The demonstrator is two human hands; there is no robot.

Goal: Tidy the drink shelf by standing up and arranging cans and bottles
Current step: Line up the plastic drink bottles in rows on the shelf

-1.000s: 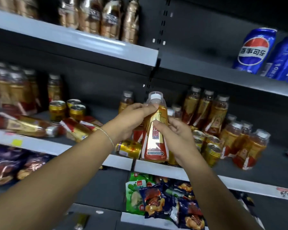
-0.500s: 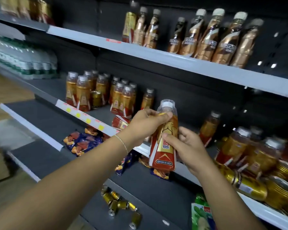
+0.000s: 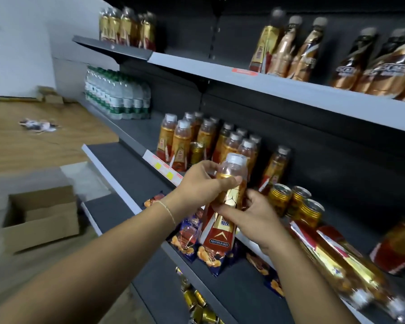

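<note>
Dark metal drink shelf (image 3: 136,139): left hand (image 3: 204,183) and right hand (image 3: 255,216) both grip upright red-gold plastic bottle (image 3: 225,206); seat base flat beside the standing bottle row (image 3: 211,141).

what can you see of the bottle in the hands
The bottle is clear plastic with a white cap, amber drink inside, and a gold and red sleeve label with a red base band. It is held nearly upright, top leaning slightly right, in the air in front of the middle shelf, above snack packs. The left hand grips its shoulder below the cap; the right hand holds its right side, thumb across the label.
</note>
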